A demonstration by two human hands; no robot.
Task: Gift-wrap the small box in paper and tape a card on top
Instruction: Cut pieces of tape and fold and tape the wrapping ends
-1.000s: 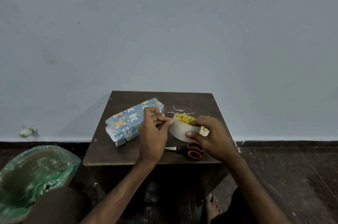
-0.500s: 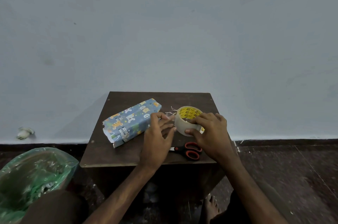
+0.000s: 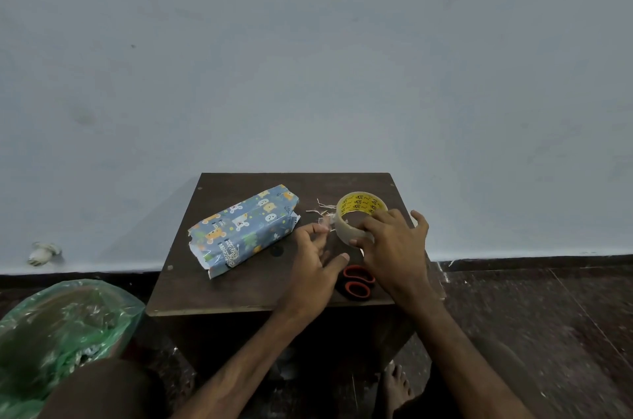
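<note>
Partly hidden tape roll (image 3: 356,208), gripped by the right hand (image 3: 394,247)
Scissors (image 3: 358,292) are half covered below it; whether anything is pinched in the left hand (image 3: 313,268) cannot be told.

The wrapped box (image 3: 245,230) is covered in glossy printed paper, creased at its ends. The tape roll (image 3: 359,204) is clear, shiny film on a yellow printed core. The scissors (image 3: 358,283) have smooth orange-and-black plastic handles. The tabletop (image 3: 239,288) looks like dark, matt wood. The green bag (image 3: 68,322) is thin, crinkled, translucent plastic.
</note>
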